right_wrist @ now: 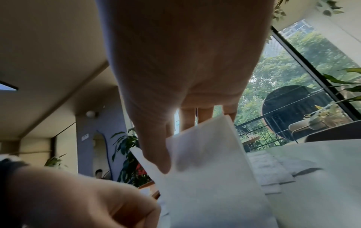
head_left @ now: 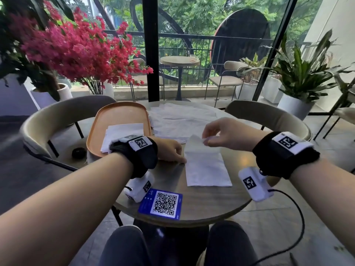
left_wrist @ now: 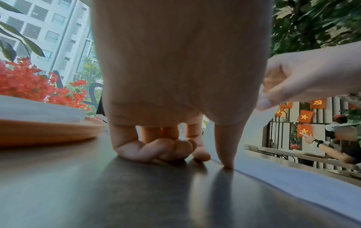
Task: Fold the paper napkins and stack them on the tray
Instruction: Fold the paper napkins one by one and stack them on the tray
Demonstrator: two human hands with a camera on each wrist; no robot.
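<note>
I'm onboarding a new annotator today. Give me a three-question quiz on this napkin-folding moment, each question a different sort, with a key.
1. True or false: the right hand pinches the far end of the napkin.
2. Where is the folded stack? A) on the tray B) on the QR card C) on a chair
3. Fill in: the left hand presses the napkin's ____ edge.

Key: 1 true; 2 A; 3 left.

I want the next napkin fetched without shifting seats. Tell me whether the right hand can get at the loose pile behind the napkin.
Probably yes: the right hand hovers beside the pile, with nothing between, but it must first release the napkin it pinches.
</note>
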